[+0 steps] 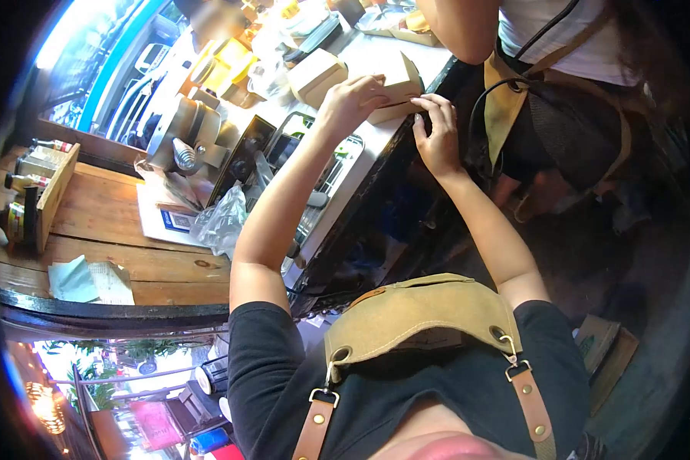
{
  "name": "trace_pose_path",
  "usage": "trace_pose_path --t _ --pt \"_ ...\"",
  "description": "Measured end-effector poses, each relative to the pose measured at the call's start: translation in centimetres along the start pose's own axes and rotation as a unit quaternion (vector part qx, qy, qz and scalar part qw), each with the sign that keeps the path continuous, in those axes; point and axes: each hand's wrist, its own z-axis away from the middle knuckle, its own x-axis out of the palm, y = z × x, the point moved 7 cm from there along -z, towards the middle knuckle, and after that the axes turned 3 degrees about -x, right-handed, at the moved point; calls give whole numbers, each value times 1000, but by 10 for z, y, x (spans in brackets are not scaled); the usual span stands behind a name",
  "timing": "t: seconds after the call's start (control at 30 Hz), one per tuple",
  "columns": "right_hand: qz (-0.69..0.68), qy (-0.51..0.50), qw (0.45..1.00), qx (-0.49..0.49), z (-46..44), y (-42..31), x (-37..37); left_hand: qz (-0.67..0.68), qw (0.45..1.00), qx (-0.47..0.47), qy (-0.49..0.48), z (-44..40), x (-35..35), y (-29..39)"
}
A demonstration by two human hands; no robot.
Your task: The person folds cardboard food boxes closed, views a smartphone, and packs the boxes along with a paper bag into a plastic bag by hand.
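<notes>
A small kraft takeaway box [402, 77] is between my two hands near the counter's edge, its lid raised. My left hand [353, 106] has its fingers bent and pinched at the box's left side. At the front right edge, my right hand [439, 138] curls with its fingertips on the cardboard, the thumb held a little apart. What is inside the box cannot be seen. A second kraft box [316, 78] stands just left of it.
A metal rack [345, 157] with green items sits left of my arms, beside a clear plastic bag [222, 220]. A metal machine [184, 134] stands further left. Another person in a white top [552, 38] is close on the right. Papers [92, 281] lie on the wooden counter.
</notes>
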Motion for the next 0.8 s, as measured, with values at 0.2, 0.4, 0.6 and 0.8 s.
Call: trace_pose_path --t 0.2,0.4,0.6,0.8 --pt "-20 16 1000 16 -8 12 7 -53 993 78 70 9 3 12" --pt "-86 14 991 101 -11 23 15 -33 995 59 76 8 7 5" --pt "-112 16 986 125 -11 24 18 -54 992 70 86 11 5 9" --pt "-82 -5 994 70 -14 18 5 -55 990 99 81 -6 -13 10"
